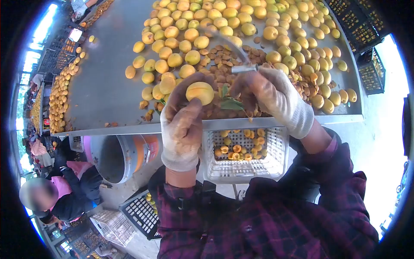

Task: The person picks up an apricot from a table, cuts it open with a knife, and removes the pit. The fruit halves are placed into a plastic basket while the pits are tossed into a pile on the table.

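In my gloved left hand [183,121] is a whole yellow apricot [199,93], held up by the fingers above the table's front edge. My right hand [276,93], also gloved, is closed around a curved knife [245,68]; its thin blade is blurred and points away to the upper left. The knife is apart from the apricot. Beneath and between the hands lie a heap of brown apricot pits [220,60] and a few green leaves [231,104]. Many whole apricots [172,32] cover the metal table beyond.
The metal table [103,64] has a raised front lip. Below it stands a white basket [276,162] with apricot halves, beside a grey bucket [113,159]. Black crates [371,71] are stacked at right. Another person [71,190] is at the lower left; a co-worker's gloved hand [79,7] shows at the top left.
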`<action>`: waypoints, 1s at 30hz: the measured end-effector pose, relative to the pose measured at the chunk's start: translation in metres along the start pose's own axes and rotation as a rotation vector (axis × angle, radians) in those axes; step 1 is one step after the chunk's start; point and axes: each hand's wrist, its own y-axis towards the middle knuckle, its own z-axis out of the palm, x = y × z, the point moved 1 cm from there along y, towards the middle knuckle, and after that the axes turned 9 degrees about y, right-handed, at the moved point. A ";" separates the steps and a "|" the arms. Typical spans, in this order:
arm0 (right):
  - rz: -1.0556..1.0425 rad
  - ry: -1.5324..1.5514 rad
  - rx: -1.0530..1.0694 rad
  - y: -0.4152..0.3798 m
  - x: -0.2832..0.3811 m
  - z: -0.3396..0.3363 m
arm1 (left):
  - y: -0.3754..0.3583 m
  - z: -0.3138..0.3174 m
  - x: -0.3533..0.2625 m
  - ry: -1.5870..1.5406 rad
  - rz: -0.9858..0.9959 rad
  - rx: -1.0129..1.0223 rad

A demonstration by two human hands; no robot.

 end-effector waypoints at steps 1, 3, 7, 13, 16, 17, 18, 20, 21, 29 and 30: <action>0.089 -0.030 0.062 -0.002 0.000 -0.003 | 0.001 -0.002 -0.001 0.018 0.054 0.019; 0.161 -0.087 0.103 -0.004 -0.009 -0.007 | 0.000 -0.002 -0.004 0.039 0.110 0.036; 0.211 -0.220 0.251 -0.009 -0.019 -0.008 | 0.000 -0.001 -0.008 0.049 0.136 0.018; 0.209 -0.280 0.259 -0.011 -0.016 -0.011 | 0.001 0.002 -0.010 0.032 0.118 0.022; 0.218 -0.277 0.253 -0.012 -0.018 -0.012 | 0.002 0.000 -0.008 0.056 0.113 0.004; 0.214 -0.288 0.229 -0.013 -0.017 -0.012 | 0.003 -0.001 -0.008 0.089 0.122 0.001; 0.210 -0.298 0.206 -0.013 -0.017 -0.012 | 0.003 -0.003 -0.008 0.089 0.121 0.001; 0.204 -0.308 0.223 -0.013 -0.020 -0.015 | 0.003 -0.005 -0.008 0.128 0.122 -0.014; 0.197 -0.319 0.239 -0.012 -0.021 -0.016 | 0.003 -0.005 -0.007 0.127 0.123 -0.014; 0.234 -0.409 0.231 -0.010 -0.029 -0.005 | -0.001 0.004 -0.001 0.076 0.087 -0.072; 0.191 -0.406 0.199 -0.010 -0.035 0.001 | -0.002 0.010 0.000 0.075 0.087 -0.070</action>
